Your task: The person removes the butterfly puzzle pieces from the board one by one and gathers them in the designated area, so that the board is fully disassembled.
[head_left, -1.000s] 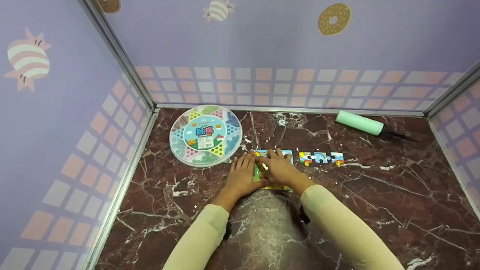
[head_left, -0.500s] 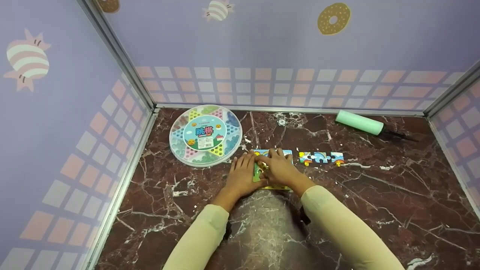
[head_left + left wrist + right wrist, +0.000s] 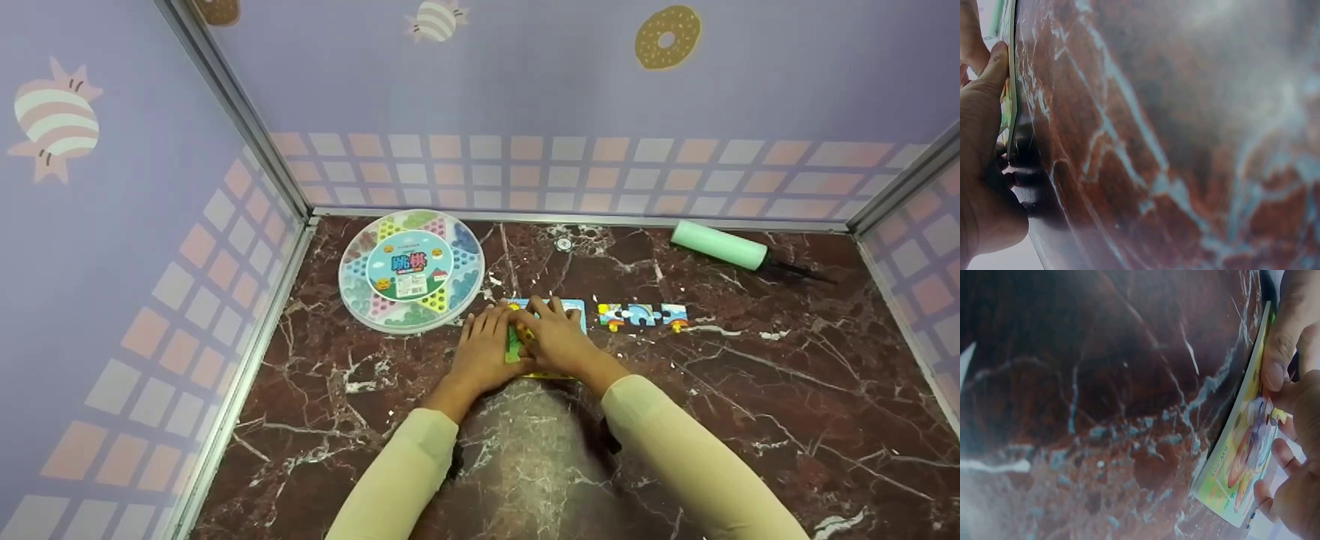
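A colourful jigsaw puzzle board (image 3: 576,306) lies on the marble-patterned surface under both hands. My left hand (image 3: 484,356) rests flat along its left edge, fingers straight, the thumb across its lower part. My right hand (image 3: 561,339) is over the middle of the board and pinches a small orange-and-yellow puzzle piece (image 3: 527,334) between thumb and fingers. The right wrist view shows the board (image 3: 1233,481) edge-on, with the right hand's curled fingertips close over its printed face. Much of the picture is hidden by the hands.
Several loose puzzle pieces (image 3: 642,315) lie in a row right of the board. A round Chinese checkers set (image 3: 412,270) sits at the back left. A mint-green cylinder with a black nozzle (image 3: 720,246) lies at the back right. Walls enclose the back and sides.
The right hand's fingers shift slightly on the board and the piece under them changes tilt, its white glare gone. The left hand stays in place.
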A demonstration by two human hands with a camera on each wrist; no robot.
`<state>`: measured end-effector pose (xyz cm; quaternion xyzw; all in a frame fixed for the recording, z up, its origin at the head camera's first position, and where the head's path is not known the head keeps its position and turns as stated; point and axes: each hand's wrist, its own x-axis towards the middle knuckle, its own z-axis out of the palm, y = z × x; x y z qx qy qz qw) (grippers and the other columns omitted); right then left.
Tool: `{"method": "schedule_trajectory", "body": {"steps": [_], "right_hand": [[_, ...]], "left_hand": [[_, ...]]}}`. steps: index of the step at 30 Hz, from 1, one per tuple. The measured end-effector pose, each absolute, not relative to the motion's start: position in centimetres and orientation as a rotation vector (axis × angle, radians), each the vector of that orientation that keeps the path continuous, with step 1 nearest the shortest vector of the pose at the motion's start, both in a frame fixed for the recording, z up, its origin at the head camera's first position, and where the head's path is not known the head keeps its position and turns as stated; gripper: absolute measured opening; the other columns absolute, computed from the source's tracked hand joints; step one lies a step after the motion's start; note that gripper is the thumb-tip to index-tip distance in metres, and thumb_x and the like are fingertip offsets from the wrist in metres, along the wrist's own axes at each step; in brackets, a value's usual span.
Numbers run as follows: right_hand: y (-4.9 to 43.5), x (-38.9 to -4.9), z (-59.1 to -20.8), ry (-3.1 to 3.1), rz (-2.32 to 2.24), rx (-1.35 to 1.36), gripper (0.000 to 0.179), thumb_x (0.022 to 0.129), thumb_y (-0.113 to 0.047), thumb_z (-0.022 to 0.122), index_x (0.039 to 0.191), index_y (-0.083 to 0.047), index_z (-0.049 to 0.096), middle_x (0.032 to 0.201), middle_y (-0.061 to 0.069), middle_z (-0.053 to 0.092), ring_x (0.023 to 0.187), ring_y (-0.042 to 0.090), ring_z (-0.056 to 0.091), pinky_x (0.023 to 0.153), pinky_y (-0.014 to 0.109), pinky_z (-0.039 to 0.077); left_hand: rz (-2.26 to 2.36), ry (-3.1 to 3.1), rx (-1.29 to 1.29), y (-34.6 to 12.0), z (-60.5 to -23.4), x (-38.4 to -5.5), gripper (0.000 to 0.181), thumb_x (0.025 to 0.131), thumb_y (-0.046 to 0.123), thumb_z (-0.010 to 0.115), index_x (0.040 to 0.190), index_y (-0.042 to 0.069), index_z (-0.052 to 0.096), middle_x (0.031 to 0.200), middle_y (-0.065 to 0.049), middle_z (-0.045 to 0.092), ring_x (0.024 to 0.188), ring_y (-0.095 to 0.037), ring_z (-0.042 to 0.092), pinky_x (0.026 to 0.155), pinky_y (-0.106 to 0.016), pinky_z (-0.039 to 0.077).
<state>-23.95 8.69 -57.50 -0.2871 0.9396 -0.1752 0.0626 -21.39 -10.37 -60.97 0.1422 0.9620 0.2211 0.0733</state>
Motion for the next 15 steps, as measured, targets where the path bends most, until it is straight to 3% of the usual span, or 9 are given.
{"method": "schedule_trajectory", "body": {"steps": [15], "right_hand": [[8.6, -23.3, -58.3, 2.943, -0.564, -0.952, 0.072, 0.088, -0.016, 0.091, 0.154, -0.024, 0.063, 0.137, 0.015, 0.058, 0.125, 0.043, 0.054, 0.094, 0.069, 0.051]], "left_hand": [[0.568, 2.921, 0.408, -10.0, -59.8, -20.7, 0.105, 0.096, 0.069, 0.074, 0.174, 0.012, 0.033, 0.183, -0.009, 0.029, 0.171, -0.034, 0.027, 0.143, -0.056, 0.014]]}}
